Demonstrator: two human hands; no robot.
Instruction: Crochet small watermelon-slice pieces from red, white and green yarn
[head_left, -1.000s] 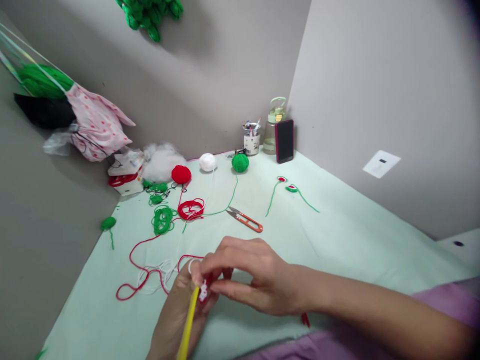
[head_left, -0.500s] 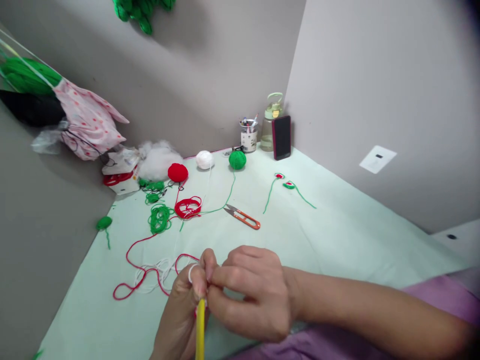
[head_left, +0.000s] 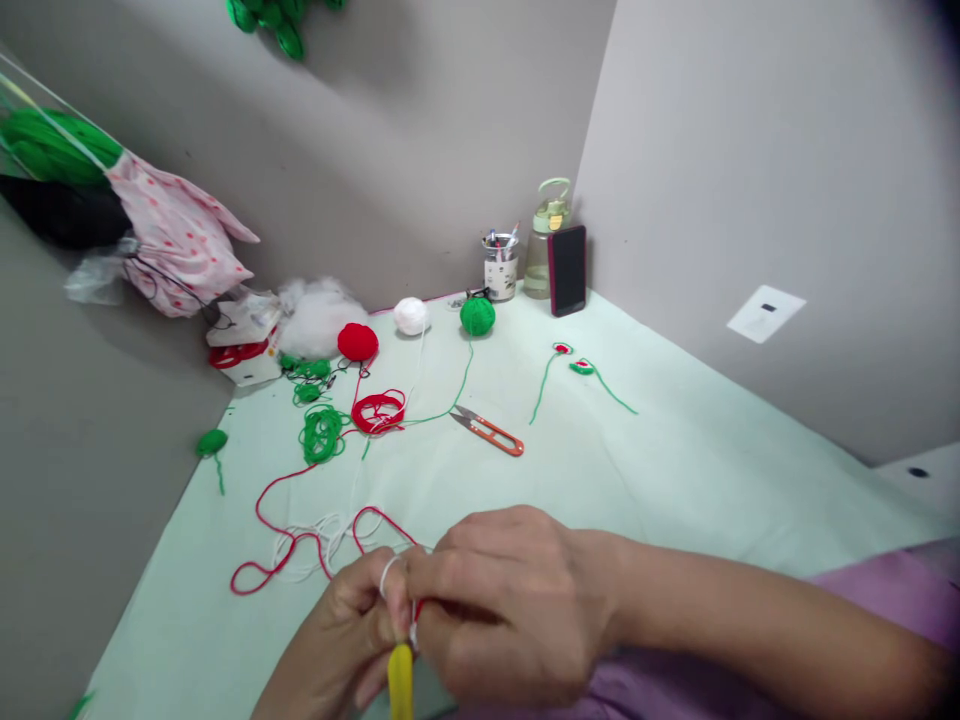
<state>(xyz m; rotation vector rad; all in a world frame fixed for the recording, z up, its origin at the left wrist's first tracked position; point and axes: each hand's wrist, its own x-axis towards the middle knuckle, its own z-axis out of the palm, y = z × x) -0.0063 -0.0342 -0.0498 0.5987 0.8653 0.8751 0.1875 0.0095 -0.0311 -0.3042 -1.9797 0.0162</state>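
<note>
My left hand is closed in a pinch at the bottom centre, a loop of white yarn around its index finger. Between its fingertips is a small red and white crochet piece, mostly hidden. A yellow crochet hook sticks out below it toward me; its tip is out of sight. My right hand presses against the left, thumb and index finger pinched on yarn at the piece. Red yarn runs from the table up to the hands.
Orange-handled thread snips lie beyond the hands. Two small crochet pieces with green tails lie to the right. Red, white and green yarn balls stand toward the back, near a pen cup, bottle and phone.
Both hands have come slightly lower and nearer to me, and the right has turned over the left fingertips. Less of the yellow hook shows. The view has shifted slightly.
</note>
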